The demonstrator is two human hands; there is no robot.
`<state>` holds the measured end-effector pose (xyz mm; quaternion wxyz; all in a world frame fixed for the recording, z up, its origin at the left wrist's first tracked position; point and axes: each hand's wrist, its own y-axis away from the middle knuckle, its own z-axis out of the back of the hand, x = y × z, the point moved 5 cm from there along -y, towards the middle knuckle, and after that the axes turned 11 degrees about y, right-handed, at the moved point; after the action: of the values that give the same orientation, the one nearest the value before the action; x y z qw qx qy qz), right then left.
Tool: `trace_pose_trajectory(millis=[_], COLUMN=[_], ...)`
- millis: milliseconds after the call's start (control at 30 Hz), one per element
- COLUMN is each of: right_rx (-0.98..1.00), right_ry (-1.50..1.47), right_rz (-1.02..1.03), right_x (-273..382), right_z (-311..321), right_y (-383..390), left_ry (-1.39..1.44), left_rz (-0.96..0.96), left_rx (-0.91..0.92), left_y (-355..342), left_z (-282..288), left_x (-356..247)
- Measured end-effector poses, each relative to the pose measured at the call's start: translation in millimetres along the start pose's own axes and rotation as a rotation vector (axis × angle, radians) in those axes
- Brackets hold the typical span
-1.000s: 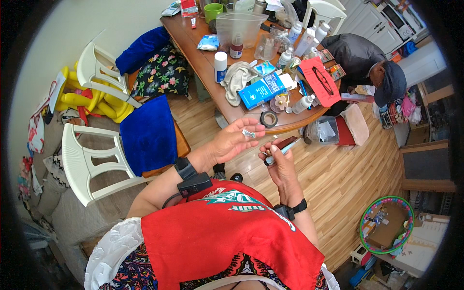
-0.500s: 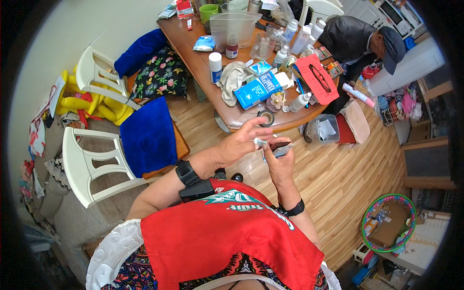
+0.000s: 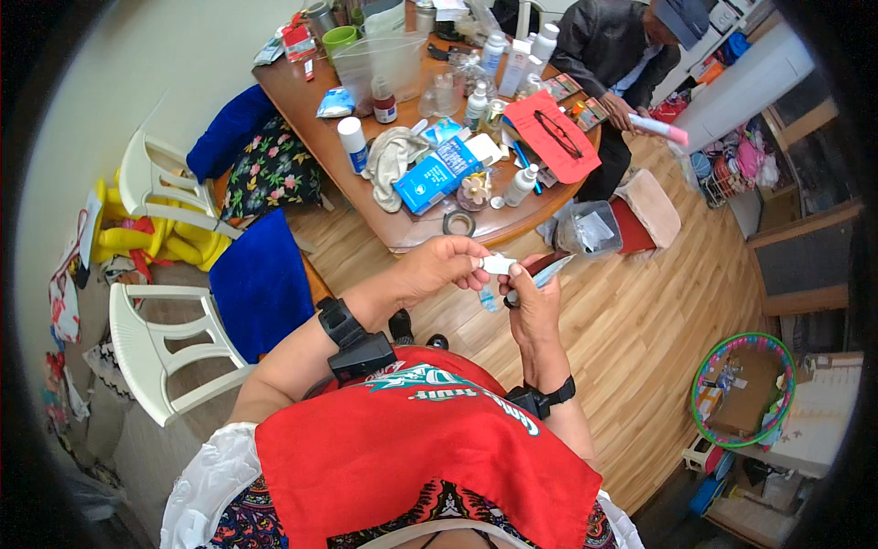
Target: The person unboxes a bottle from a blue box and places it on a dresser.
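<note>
My left hand [image 3: 445, 267] is closed, pinching a small white piece [image 3: 497, 264] between thumb and fingertips. The other end of this piece touches the thumb of my right hand [image 3: 536, 306]. My right hand grips a thin flat packet [image 3: 551, 269], pale blue and silvery with a dark side; its exact kind is unclear. Below the white piece hangs a light-blue translucent scrap [image 3: 488, 297]. Both hands are in front of the table's near edge, close to a roll of dark tape [image 3: 458, 222] lying on it.
The wooden table [image 3: 384, 234] bears a blue box [image 3: 437, 178], a grey cloth [image 3: 393, 154], bottles and a red sheet [image 3: 551, 137] with glasses. At the far right sits a person in a dark jacket [image 3: 599, 46], holding a pink-and-white tube [image 3: 660, 128]. White chairs [image 3: 174, 343] stand left.
My left fingers, spread before, have closed on the white piece, which now shows more fully. The packet in my right hand has tilted. The view has shifted, and the other person's hand now holds the tube.
</note>
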<state>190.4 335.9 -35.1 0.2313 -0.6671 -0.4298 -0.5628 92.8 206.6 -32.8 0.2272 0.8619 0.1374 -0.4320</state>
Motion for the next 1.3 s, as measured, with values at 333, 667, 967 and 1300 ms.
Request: trace_pose_trajectory(millis=[333,667,967,1300], right_rx=[0.013,0.027,0.116,0.133], right_ry=[-0.091,-0.233,-0.62,-0.308], right_rz=[-0.085,-0.104,-0.272,-0.179], right_x=[7,8,-3,1], right_z=[26,33,20,26], right_y=[12,20,22,26], left_ry=[0.118,0.034,-0.027,-0.022], left_rz=[-0.001,-0.102,-0.089,-0.148], left_rx=[-0.003,-0.002,0.113,-0.026], left_y=[-30,-43,-32,-26], left_z=[-29,-59,-76,-69], left_x=[11,9,14,11])
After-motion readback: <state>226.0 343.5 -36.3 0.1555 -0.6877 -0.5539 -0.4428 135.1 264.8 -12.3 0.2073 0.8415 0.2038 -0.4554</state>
